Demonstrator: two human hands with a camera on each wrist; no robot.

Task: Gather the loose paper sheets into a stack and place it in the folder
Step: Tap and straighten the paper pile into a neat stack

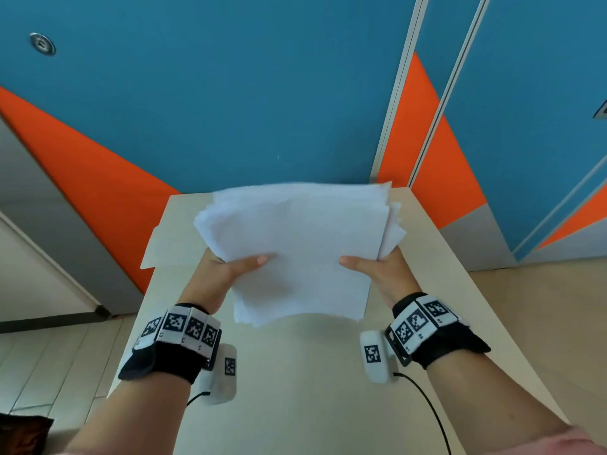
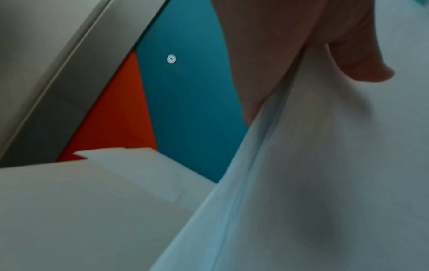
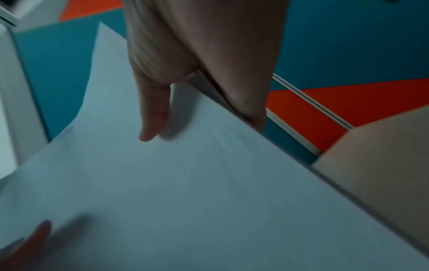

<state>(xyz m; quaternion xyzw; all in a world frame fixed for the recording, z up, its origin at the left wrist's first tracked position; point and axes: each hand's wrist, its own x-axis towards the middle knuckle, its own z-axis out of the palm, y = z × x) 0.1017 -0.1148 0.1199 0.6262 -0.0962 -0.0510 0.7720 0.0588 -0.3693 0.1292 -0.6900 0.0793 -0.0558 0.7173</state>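
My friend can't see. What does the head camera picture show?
Two hands, left hand and right hand, hold a messy stack of white paper above a beige table. A beige folder lies underneath, with blue-and-orange walls behind.

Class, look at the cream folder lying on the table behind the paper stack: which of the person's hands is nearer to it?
Left. The left hand grips the paper stack right beside the folder; the right hand grips the stack's opposite edge, farther away.

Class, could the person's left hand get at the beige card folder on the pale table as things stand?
Probably not at once: the left hand grips the white paper stack, as does the right hand. The beige folder lies close beside it on the table, with nothing between.
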